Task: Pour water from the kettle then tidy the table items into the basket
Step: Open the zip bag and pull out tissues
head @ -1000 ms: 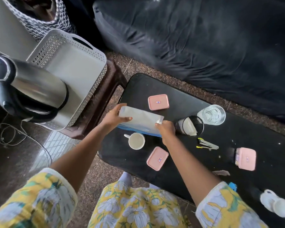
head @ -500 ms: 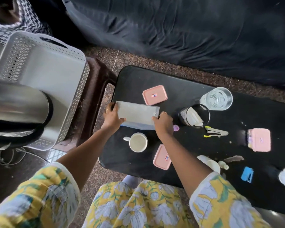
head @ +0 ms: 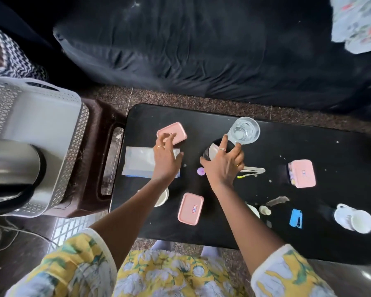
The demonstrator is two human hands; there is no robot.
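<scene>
On a black table [head: 308, 146], a person's left hand [head: 167, 159], fingers loosely bent and holding nothing, hangs over a flat packet [head: 138, 161] beside a pink box [head: 173, 130]. The right hand [head: 223, 166] spreads wide over a black mesh cup [head: 206, 154]; the steel kettle [head: 11, 166] and white basket [head: 43, 118] sit left.

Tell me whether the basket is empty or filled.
Empty as far as shown: the basket shows a bare white floor. The kettle hides its near end, so that part cannot be told.
</scene>
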